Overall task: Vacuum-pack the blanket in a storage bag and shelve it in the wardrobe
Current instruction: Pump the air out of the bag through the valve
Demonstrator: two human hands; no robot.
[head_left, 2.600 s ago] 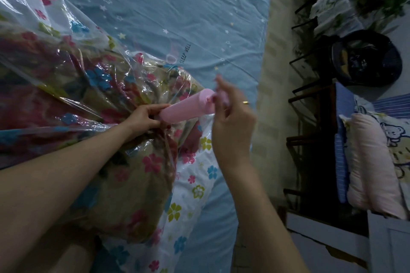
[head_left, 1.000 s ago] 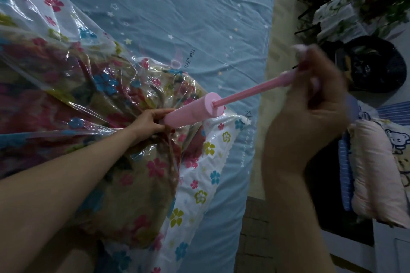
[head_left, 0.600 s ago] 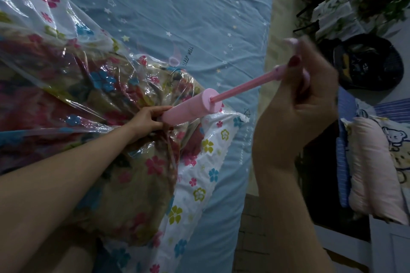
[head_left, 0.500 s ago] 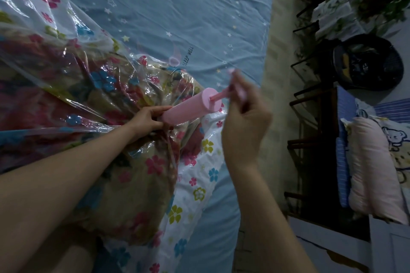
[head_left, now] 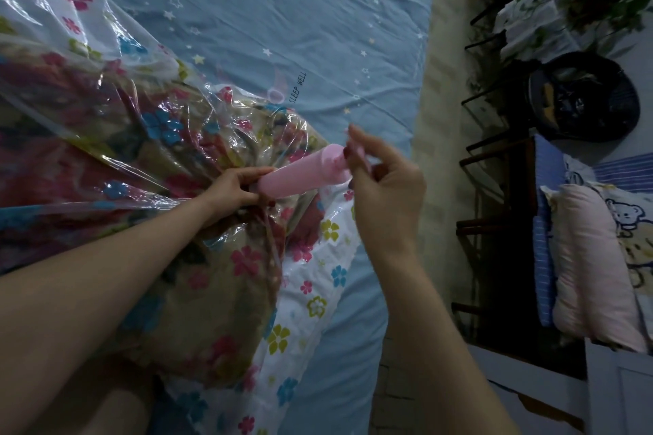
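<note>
A: From the head camera, which step was in hand?

B: Pumping the air out, I'd judge. The blanket (head_left: pixel 198 293) lay sealed inside the storage bag (head_left: pixel 106 88) on the bed (head_left: pixel 282 11). The pink pump (head_left: pixel 300 176) stood against the bag, tilted up and away from it.

A: And the hands?

B: The left hand (head_left: pixel 233 191) was curled round the pump's lower end, where it met the bag, pinning it there. The right hand (head_left: pixel 385 198) was just beyond the pump's far end, fingers curled, pinching the handle; hardly any rod showed, so the plunger sat nearly fully in.

A: What did the next move call for?

B: Probably another pull outward along the pump's line, with the left hand keeping the base tight so the seal held. The bag looked puffy and loose, so plenty of pumping remained, and the shelving was not yet begun.

A: What differed from a second earlier?

B: Then the rod was drawn far out, the right hand well away from the pump. It had since been pushed back in, close against the pump's end. The left hand had stayed put.
</note>
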